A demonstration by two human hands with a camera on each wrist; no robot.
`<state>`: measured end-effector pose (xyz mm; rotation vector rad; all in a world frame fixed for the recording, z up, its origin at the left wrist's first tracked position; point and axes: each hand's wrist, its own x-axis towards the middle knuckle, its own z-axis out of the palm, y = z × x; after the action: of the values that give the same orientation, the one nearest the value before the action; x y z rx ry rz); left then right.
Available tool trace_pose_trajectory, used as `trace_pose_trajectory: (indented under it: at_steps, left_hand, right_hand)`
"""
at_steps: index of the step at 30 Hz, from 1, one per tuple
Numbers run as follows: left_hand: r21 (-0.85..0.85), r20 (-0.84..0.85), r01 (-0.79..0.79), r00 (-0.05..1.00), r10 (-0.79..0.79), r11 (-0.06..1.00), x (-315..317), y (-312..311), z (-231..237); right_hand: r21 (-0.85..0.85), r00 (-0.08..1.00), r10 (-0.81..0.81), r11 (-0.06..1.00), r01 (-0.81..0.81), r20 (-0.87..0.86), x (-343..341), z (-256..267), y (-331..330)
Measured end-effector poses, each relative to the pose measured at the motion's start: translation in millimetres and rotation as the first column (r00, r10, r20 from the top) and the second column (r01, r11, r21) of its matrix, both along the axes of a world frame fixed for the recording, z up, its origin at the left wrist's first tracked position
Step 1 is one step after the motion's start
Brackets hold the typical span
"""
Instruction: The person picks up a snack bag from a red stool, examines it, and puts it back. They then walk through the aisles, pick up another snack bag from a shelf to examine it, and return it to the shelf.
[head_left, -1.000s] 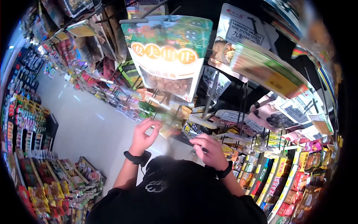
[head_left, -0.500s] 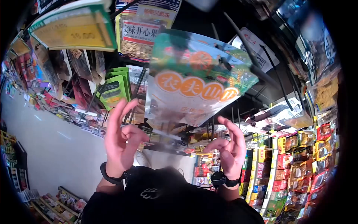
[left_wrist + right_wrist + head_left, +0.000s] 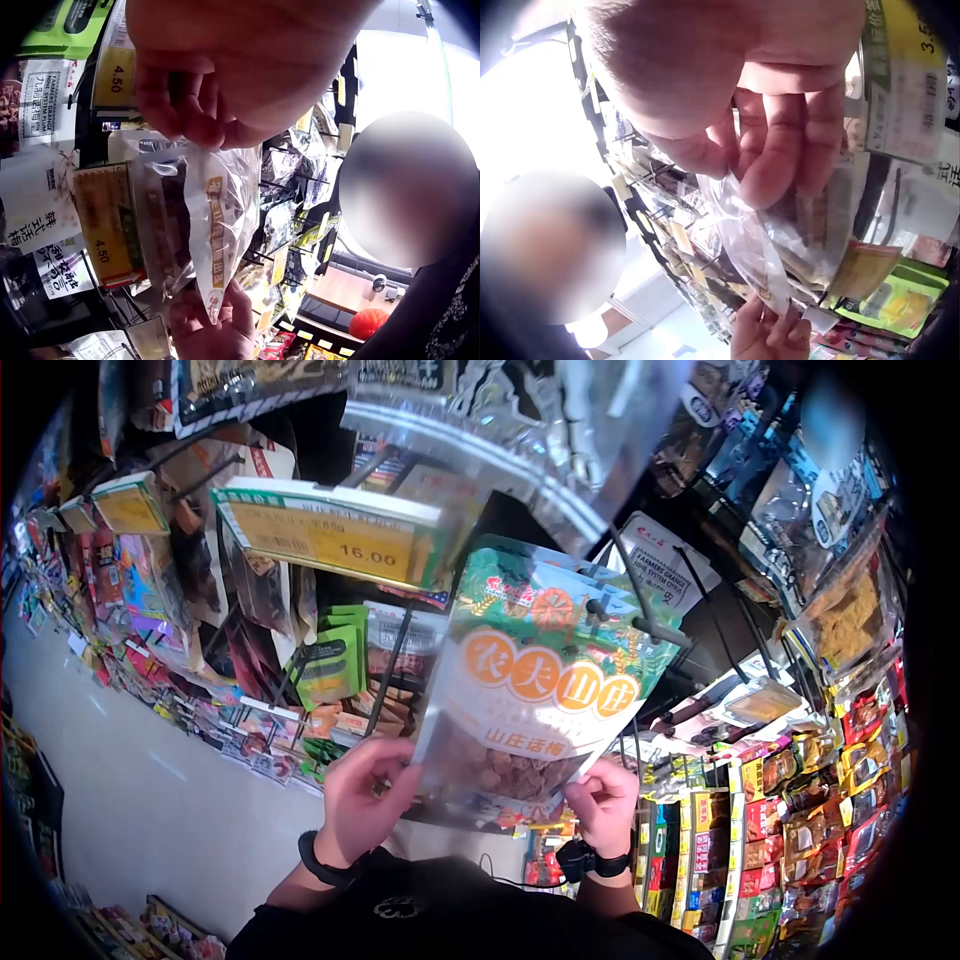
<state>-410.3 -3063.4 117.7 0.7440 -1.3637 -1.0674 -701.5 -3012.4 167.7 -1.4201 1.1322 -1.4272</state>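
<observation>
In the head view a green and white snack bag [image 3: 545, 680] with orange circles hangs on a black hook. The left hand [image 3: 370, 800] pinches its lower left edge, and the right hand [image 3: 604, 806] pinches the lower right corner. From the left wrist view, the left hand [image 3: 240, 67] is curled at one edge of the bag [image 3: 217, 217], with the right hand [image 3: 214, 330] at the opposite edge. The right wrist view has the right hand [image 3: 735, 97] close up on the clear bag edge [image 3: 742, 232] and the left hand [image 3: 769, 334] beyond.
A yellow price tag [image 3: 330, 540] reading 16.00 stands out at upper left. Green packets [image 3: 332, 658] hang left of the bag. Black hooks stick out around it, and a large clear package [image 3: 530, 430] hangs overhead. Shelves of colourful packets [image 3: 800, 830] are at right.
Both hands have come up from apart and taken hold of the bag's lower edges. The head view has shifted, and the bag appears lower and steadier in it.
</observation>
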Motion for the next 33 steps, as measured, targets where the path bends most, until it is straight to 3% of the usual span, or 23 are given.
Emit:
trace_pose_trajectory:
  at_steps: [1,3,7,13,14,17,18,23,26,29,31,33]
  left_hand:
    - [-0.018,0.005,-0.005,1.000,0.005,1.000,-1.5,3.7,-0.1]
    - [0.155,-0.172,0.013,0.985,0.014,0.988,-3.0,12.3,0.9]
    - [0.090,-0.146,-0.033,0.988,0.046,0.995,0.8,29.9,13.3]
    - [0.104,-0.179,-0.184,0.963,0.200,0.977,-15.1,73.4,30.9]
    - [0.101,-0.161,-0.203,0.963,0.217,0.974,-17.9,81.6,29.7]
    - [0.103,-0.129,-0.305,0.940,0.316,0.947,-26.9,108.3,26.3]
    - [0.119,-0.110,-0.301,0.943,0.314,0.946,-28.4,119.6,25.1]
    - [0.068,0.021,-0.413,0.911,0.413,0.908,-30.5,179.5,20.6]
    - [0.165,0.027,-0.501,0.864,0.503,0.850,-33.2,217.9,12.5]
    - [0.180,0.051,-0.576,0.815,0.577,0.797,-38.1,246.8,8.9]
    - [0.168,0.072,-0.618,0.785,0.615,0.768,-35.7,259.9,9.9]
    - [-0.004,0.240,-0.719,0.674,0.698,0.695,-34.4,272.7,9.4]
  right_hand:
    - [-0.009,1.000,0.027,1.000,-0.027,-0.004,0.3,3.0,0.9]
    - [0.027,0.999,0.020,0.999,-0.021,0.047,1.6,8.2,3.2]
    - [-0.255,0.981,0.195,0.948,-0.189,-0.002,-6.0,-1.7,-0.2]
    - [-0.201,0.963,0.267,0.942,-0.269,-0.036,-20.0,5.7,7.8]
    - [-0.147,0.966,0.243,0.956,-0.254,-0.089,-27.3,2.4,8.9]
    - [-0.229,0.937,0.283,0.917,-0.327,-0.206,-36.3,2.7,4.9]
    - [-0.216,0.939,0.317,0.915,-0.340,-0.134,-35.3,-0.7,5.4]
    - [-0.196,0.848,0.520,0.826,-0.529,-0.099,-27.8,-15.7,0.6]
    - [-0.087,0.782,0.584,0.786,-0.612,-0.217,-20.4,-23.5,6.1]
    - [-0.111,0.700,0.640,0.708,-0.697,-0.316,-12.8,-36.9,4.7]
    - [-0.078,0.672,0.706,0.674,-0.735,-0.224,-1.6,-49.1,6.8]
    - [-0.124,0.621,0.769,0.608,-0.784,-0.152,12.8,-51.4,10.8]
